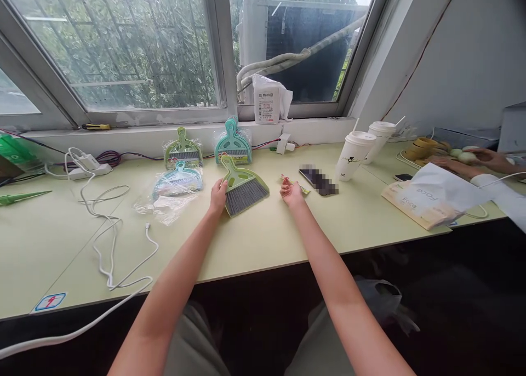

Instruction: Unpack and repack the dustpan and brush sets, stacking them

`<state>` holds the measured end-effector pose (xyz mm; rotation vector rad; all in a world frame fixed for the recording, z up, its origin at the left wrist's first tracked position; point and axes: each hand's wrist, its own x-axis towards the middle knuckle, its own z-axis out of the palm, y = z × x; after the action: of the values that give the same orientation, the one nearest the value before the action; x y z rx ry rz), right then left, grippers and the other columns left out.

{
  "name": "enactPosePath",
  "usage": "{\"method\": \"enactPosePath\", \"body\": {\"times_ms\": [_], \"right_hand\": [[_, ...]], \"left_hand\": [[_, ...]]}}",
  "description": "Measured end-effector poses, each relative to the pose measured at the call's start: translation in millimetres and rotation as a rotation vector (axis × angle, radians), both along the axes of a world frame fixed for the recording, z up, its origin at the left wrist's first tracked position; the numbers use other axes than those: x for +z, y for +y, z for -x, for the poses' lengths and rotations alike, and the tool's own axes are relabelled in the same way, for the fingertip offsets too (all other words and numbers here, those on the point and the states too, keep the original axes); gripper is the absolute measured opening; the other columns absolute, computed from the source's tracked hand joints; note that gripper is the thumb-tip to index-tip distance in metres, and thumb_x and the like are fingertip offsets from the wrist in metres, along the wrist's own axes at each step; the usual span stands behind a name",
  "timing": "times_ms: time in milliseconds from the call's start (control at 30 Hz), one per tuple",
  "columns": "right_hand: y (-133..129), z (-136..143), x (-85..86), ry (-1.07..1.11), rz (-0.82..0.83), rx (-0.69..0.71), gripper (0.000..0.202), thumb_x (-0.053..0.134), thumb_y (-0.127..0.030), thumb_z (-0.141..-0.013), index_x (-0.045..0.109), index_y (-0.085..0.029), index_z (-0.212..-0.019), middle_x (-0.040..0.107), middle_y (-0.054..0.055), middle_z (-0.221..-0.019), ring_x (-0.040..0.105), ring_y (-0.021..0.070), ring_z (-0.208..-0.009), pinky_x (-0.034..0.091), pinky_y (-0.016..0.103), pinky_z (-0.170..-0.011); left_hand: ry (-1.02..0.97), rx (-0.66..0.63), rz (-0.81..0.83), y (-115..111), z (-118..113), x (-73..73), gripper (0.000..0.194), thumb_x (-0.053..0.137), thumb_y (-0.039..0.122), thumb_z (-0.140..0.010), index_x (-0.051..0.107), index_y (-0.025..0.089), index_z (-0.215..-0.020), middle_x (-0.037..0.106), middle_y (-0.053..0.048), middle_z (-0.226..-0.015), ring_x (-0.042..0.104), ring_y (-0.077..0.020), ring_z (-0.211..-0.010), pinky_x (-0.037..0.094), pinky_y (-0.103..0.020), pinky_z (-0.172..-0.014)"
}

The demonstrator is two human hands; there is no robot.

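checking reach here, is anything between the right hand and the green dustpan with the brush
Nothing visible: only bare tabletop lies between the right hand and the green dustpan with brush. The left hand already touches its left edge.

The green plastic dustpan (235,170) holds grey bristles, glossy clear wrappers (164,203) crinkle beside it, the table (267,233) looks matt.

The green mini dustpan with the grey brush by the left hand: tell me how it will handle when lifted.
The dustpan looks like thin moulded plastic, so probably stiff and light. Its grey brush seems only nested in it, so it may slide out if tilted. Lying flat beside the left hand, it should not roll.
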<state>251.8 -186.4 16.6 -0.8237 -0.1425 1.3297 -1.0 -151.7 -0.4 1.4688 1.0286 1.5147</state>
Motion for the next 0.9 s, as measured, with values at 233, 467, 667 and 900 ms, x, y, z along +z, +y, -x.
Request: {"method": "enactPosePath", "body": {"times_ms": [233,467,667,900], "right_hand": [[-7.4,15.7,6.3,-0.388,0.067,-0.02,0.017,0.04,-0.015,-0.088,0.053,-0.021,-0.098,0.064,0.0,-0.082,0.053,0.0065,-0.055,0.036,0.017,-0.045],[-23.9,69.6,7.3,-1.693,-0.536,-0.092,0.027,0.05,-0.035,-0.09,0.062,-0.019,-0.109,0.057,0.009,-0.112,0.049,0.0235,-0.109,0.043,0.036,-0.093],[-28.4,70.6,9.1,-1.771,-0.531,-0.256,0.021,0.045,-0.036,-0.093,0.055,-0.018,-0.095,0.053,0.009,-0.1,0.048,0.0222,-0.099,0.042,0.036,-0.088],[-28.7,67.1,13.7,-1.799,-0.477,-0.352,0.019,0.05,-0.037,-0.091,0.05,-0.019,-0.085,0.051,0.008,-0.093,0.047,0.0213,-0.092,0.041,0.033,-0.083]], "left_hand": [[0.137,0.038,0.006,-12.5,-8.1,7.9,0.042,0.044,0.046,-0.087,0.061,0.013,-0.106,0.065,-0.01,-0.105,0.058,-0.0206,-0.098,0.043,-0.032,-0.087],[0.473,0.14,-0.244,-53.0,-27.2,27.7,0.053,0.026,0.049,-0.097,0.051,0.017,-0.131,0.067,-0.009,-0.106,0.061,-0.0182,-0.086,0.044,-0.029,-0.079],[0.614,0.065,-0.419,-71.9,-34.3,39.9,0.049,0.026,0.043,-0.099,0.046,0.02,-0.137,0.063,-0.008,-0.118,0.062,-0.0175,-0.094,0.045,-0.027,-0.081],[0.568,0.017,-0.376,-57.6,-31.1,42.2,0.04,0.035,0.028,-0.096,0.052,0.019,-0.131,0.066,-0.007,-0.111,0.062,-0.0151,-0.09,0.046,-0.025,-0.079]]}}
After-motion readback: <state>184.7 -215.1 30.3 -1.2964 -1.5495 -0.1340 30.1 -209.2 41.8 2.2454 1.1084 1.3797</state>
